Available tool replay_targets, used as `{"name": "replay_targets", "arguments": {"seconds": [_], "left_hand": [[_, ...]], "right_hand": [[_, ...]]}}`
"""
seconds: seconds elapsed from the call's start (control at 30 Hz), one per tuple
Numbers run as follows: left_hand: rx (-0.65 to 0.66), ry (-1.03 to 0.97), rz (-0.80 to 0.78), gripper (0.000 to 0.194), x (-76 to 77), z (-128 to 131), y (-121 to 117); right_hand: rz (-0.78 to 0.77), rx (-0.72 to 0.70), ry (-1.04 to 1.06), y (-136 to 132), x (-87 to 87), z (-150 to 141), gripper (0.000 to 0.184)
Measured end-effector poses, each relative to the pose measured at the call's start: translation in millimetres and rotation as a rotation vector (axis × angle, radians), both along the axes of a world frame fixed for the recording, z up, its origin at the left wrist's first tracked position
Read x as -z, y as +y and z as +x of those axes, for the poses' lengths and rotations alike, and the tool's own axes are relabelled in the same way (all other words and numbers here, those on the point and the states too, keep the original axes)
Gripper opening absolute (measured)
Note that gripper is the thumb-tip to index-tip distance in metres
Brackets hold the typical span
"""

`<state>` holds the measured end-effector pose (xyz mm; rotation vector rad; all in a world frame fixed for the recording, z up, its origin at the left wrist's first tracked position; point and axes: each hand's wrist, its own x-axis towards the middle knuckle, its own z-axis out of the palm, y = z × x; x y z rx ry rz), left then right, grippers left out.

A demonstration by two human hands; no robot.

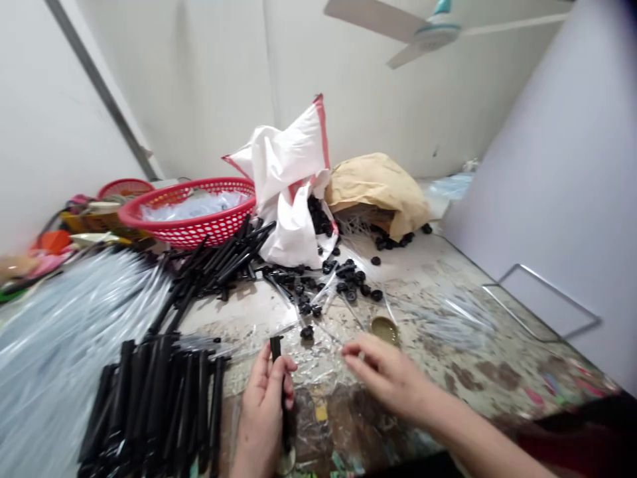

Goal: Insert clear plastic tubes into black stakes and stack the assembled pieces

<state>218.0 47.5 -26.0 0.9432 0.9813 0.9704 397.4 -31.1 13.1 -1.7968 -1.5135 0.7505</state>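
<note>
My left hand (263, 405) is wrapped round a slim black plastic tube (276, 348), held nearly upright with its top end showing above the fingers. To the right of it, my right hand (381, 375) hovers over the table, thumb and fingers drawn together. Whatever may be between those fingertips is too small to make out. A thin clear strip lies close to them. Just behind the right hand sits a small round dish (385, 329). Small black caps (348, 275) are scattered over the table beyond both hands, one black cap (307, 333) lying nearest.
Bundled black tubes (149, 405) lie at left, beside a heap of clear plastic sleeves (74, 345). More black tubes (223, 259) are piled behind. A red basket (199, 229), white sack (286, 166) and tan bag (378, 186) stand at the back. A metal frame (547, 302) is at right.
</note>
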Motion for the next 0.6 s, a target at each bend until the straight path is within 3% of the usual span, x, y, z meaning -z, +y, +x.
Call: {"name": "replay_targets", "arguments": {"seconds": [0.07, 0.13, 0.17, 0.27, 0.43, 0.6], "left_hand": [[0.052, -0.027, -0.041, 0.060, -0.4, 1, -4], [0.096, -0.050, -0.093, 0.061, -1.5, 2, -8], [0.110, -0.065, -0.114, 0.059, -1.8, 3, -10], [0.132, -0.100, -0.150, 0.057, 0.1, 5, -14], [0.123, -0.108, -0.174, 0.053, 6.4, 4, -9], [0.158, -0.110, -0.167, 0.050, 5.2, 3, -8]], "right_hand": [[-0.095, 0.212, -0.003, -11, -1.1, 49, 0.027], [-0.138, 0.400, -0.230, -17, 2.7, 99, 0.031], [-0.134, 0.447, -0.397, -18, 6.7, 122, 0.030], [-0.130, 0.468, -0.528, -14, 24.9, 169, 0.026], [-0.174, 0.387, -0.608, 3, 55.1, 194, 0.016], [-0.201, 0.358, -0.657, 11, 63.7, 200, 0.013]]}}
